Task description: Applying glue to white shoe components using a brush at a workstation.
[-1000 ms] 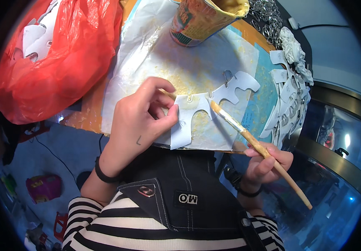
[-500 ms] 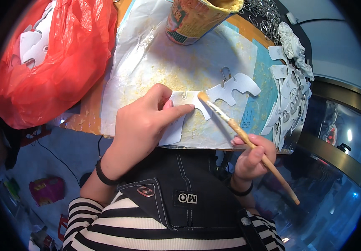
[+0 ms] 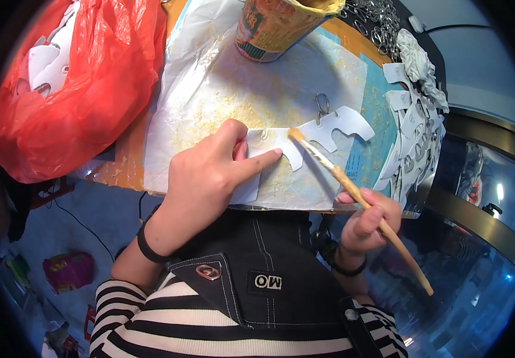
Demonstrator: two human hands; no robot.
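Now the left hand [image 3: 203,166], grip unclear, lies farther across the cutout [image 3: 274,139], right hand [image 3: 373,221] clasping a brush [image 3: 339,176].

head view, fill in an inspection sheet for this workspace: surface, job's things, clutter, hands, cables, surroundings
surface: white sheet over an orange table, smeared yellow
job's things: white cutout with the brush tip at its edge; adjacent white cutout part bearing a metal clip, join hidden; yellow-smeared cup
clutter: red bag of cutouts at left; loose cutout pile, metal clip heap and crumpled white bundle at right
hands: left hand on the cutout, right hand gripping the brush handle
cables: black floor cable at left; black cable at upper right
surroundings: purple object on the floor
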